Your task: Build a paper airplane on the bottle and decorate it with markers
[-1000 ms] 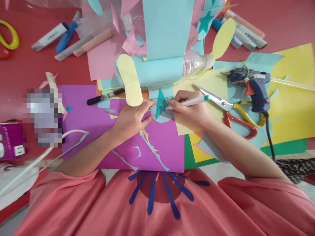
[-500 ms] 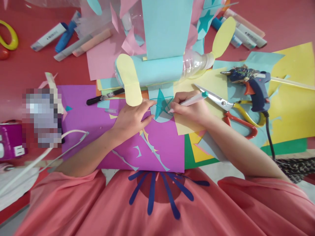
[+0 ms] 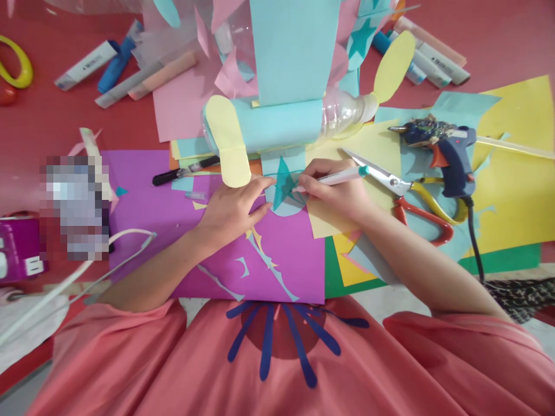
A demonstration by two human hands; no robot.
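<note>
My right hand (image 3: 332,185) grips a white marker (image 3: 344,175) with a teal end, its tip on a teal star (image 3: 284,186). The star is on a rounded light-blue paper piece (image 3: 284,209), partly coloured in. My left hand (image 3: 236,211) lies open with fingers spread, fingertips at the left edge of that paper. Just beyond is a clear plastic bottle (image 3: 342,112) wrapped in light-blue paper (image 3: 281,124). A pale-yellow paper strip (image 3: 229,141) hangs from its left end, over the back of my left hand.
Scissors (image 3: 401,188) lie open right of my right hand, beside a blue glue gun (image 3: 455,156) with a cord. Purple paper (image 3: 173,225) with thin offcuts lies under my left arm. Several markers (image 3: 89,63) lie at the back left. A black pen (image 3: 186,169) rests near my left hand.
My right hand has shifted slightly left, carrying the marker tip from the star's right edge further into it. My left hand and the paper stay in place.
</note>
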